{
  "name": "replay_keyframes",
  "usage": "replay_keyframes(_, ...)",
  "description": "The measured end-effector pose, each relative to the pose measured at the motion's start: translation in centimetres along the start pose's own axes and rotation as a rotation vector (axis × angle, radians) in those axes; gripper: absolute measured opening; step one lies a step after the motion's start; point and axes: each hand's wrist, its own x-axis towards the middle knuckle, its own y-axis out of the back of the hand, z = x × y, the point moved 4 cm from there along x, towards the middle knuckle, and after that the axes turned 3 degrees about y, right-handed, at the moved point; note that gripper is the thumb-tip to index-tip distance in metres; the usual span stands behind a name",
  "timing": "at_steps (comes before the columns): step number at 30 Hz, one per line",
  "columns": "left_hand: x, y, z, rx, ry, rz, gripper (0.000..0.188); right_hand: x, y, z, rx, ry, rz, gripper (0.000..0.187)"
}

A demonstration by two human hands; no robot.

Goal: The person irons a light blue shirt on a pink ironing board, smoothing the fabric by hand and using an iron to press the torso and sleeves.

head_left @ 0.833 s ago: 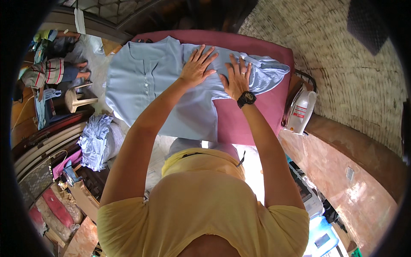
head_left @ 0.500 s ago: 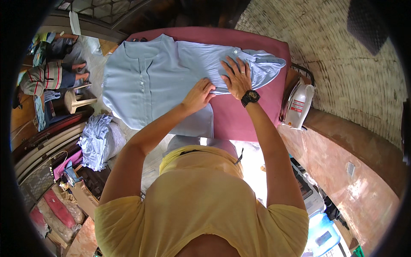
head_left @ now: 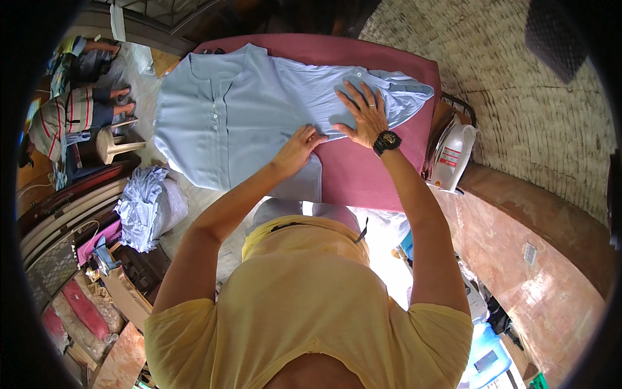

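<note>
A light blue shirt [head_left: 189, 123] with a short row of buttons down its front lies spread on a maroon padded board [head_left: 363, 175]. Its sleeve, lightly wrinkled, stretches to the right. Near the underarm, my left hand [head_left: 299, 150] has its fingers curled together on the sleeve's lower edge, pinching the cloth. My right hand [head_left: 364, 118] lies flat on the sleeve, fingers spread, close to a button and the cuff. A black watch [head_left: 387, 141] is on the right wrist.
A white iron [head_left: 452, 157] stands on its heel beside the board's right end. Bundled light blue garments [head_left: 141, 211] are piled at the left. Farther left are a beige stool [head_left: 110, 145] and a seated person [head_left: 71, 120]. A textured wall [head_left: 486, 58] rises at the back right.
My right hand has slid slightly right and down along the sleeve, its fingers still spread. The left hand stays at the sleeve's lower edge. The whole view has shifted a little.
</note>
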Motion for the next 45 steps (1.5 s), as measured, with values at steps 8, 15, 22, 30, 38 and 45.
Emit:
replay_keyframes(8,-0.9,-0.7,1.9,0.249,-0.025,0.079,0.038,0.9,1.6,-2.0,0.037,0.049,0.084,0.072)
replay_keyframes(15,-0.2,-0.5,3.3,0.243,0.032,0.076,0.044,5.3,-2.4,-3.3,0.202,0.163,0.115,0.046)
replay_keyframes(22,-0.3,-1.5,3.1,0.105,0.097,0.05,0.051,6.3,-1.0,-1.9,0.013,0.049,0.143,0.051)
replay_keyframes(30,0.5,-1.1,4.2,0.144,0.158,0.05,0.054,4.4,-0.2,-1.3,0.116,0.081,0.204,0.043)
replay_keyframes(38,0.3,-0.5,4.3,0.093,0.023,0.122,0.04,0.7,-1.0,-4.0,0.304,-0.129,0.256,0.036)
replay_keyframes(45,9.0,4.1,-4.1,-0.094,0.131,0.471,0.02,-1.5,-0.9,-5.1,0.03,-0.111,0.145,0.049)
